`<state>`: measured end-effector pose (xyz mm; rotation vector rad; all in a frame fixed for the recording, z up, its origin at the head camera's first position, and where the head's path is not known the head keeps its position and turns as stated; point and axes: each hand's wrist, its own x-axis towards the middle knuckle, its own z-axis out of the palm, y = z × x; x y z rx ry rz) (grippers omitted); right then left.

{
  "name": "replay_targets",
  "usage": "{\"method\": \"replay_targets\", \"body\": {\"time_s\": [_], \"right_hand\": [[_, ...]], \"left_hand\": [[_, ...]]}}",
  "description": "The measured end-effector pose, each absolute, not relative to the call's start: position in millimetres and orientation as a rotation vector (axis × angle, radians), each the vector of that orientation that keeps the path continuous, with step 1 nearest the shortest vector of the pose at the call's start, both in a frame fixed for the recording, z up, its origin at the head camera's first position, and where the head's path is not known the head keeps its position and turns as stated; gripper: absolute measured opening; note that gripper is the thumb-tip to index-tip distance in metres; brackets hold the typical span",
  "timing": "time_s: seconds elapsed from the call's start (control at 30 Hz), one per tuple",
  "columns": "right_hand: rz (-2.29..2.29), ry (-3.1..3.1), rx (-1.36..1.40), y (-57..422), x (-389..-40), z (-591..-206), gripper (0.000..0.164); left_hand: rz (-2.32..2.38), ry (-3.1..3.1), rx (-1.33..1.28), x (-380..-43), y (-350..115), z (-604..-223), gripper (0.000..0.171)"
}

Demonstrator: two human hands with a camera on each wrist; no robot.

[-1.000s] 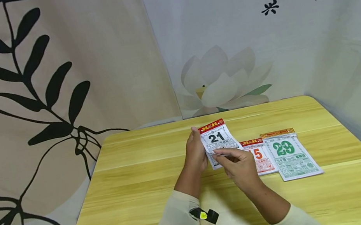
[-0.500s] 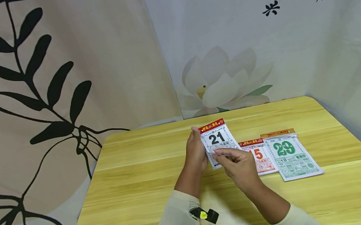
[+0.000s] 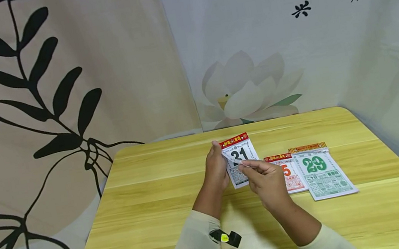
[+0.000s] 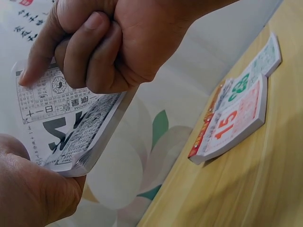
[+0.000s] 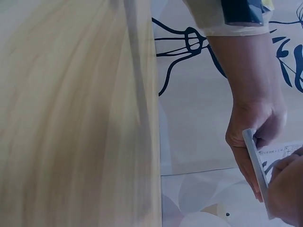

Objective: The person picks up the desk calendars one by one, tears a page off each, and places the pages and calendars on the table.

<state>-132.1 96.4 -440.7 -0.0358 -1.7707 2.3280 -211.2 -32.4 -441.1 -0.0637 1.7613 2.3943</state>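
Observation:
My left hand (image 3: 215, 169) holds a small tear-off calendar (image 3: 234, 140) with a red header by its left side, up off the table. The thumb and index finger of my right hand (image 3: 269, 183) pinch the top page, which curls up diagonally across the black day number. In the left wrist view, the lifted sheet (image 4: 90, 130) bends over the thick pad while my right hand (image 4: 106, 52) reaches across from above. Seen edge-on in the right wrist view, the pad (image 5: 258, 175) sits between both hands.
Right of my hands, a calendar with a red 15 (image 3: 295, 177) lies on the wooden table (image 3: 152, 219). A larger one with a green 29 (image 3: 325, 176) overlaps it. Printed curtains (image 3: 127, 66) hang behind the table.
My right hand has moved slightly up and right, peeling the calendar's top page into a diagonal curl; it lay flatter before, showing 21. The left hand keeps its place.

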Motion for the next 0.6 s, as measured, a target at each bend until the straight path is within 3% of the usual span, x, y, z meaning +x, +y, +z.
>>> {"method": "replay_targets", "body": {"time_s": [0.6], "right_hand": [[2.428, -1.560, -0.058, 96.4, -133.0, -432.2, 0.032]], "left_hand": [[2.350, 1.769, -0.109, -211.4, -40.1, -444.6, 0.068]]}}
